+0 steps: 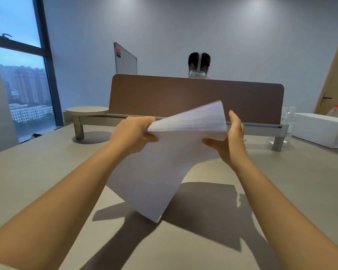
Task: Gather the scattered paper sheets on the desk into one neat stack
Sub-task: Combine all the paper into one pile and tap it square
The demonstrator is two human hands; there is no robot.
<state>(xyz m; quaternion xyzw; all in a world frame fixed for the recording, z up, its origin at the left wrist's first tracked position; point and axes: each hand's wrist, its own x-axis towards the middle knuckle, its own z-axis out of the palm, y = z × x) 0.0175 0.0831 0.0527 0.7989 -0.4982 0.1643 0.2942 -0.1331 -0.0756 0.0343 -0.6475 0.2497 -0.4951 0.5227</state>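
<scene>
Currently held above tabletop [47,172]: paper sheets [154,172], bundle tilted, lowest corner near surface, contact not resolvable. Left hand [133,133] gripping one top corner, fingers curled round it. Right hand [230,139] flat, fingers straight, pressed against opposite edge, nothing clasped. Upper sheets fanned and blurred. Risks: loose top sheets sliding out past unclasped right side; corner crumpling if dropped hard onto tabletop; edges staying skewed. Containers: clear plastic bottles [289,117] and red-capped bottle [335,112] at far right, contents not discernible; white box [318,131] closed, contents hidden.
</scene>
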